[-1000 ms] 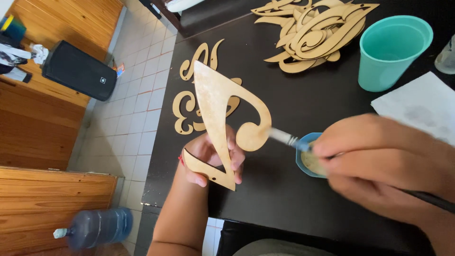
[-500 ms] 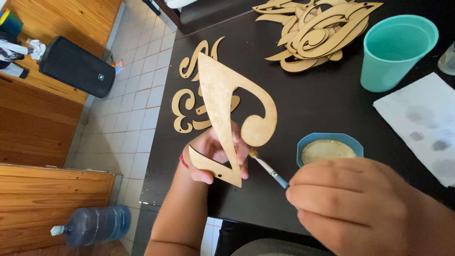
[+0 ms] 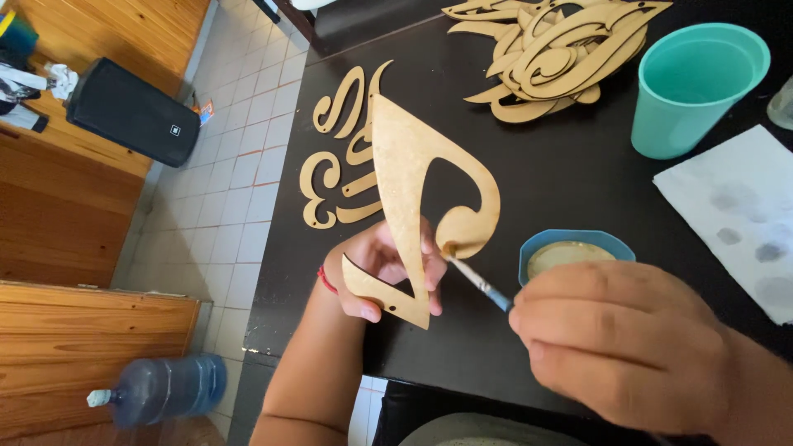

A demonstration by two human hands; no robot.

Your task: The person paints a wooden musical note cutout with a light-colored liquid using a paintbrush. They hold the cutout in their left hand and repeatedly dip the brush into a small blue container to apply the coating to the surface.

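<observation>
A home craft corner: a black counter (image 3: 578,173) with wooden cutouts (image 3: 553,58), a teal cup (image 3: 694,91), tiled floor (image 3: 231,165), wood-panelled walls (image 3: 74,215), a water jug (image 3: 165,388).

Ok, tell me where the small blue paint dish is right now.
In the head view, the blue dish sits on the black table at centre right, just above the right hand, below the teal cup.
</observation>
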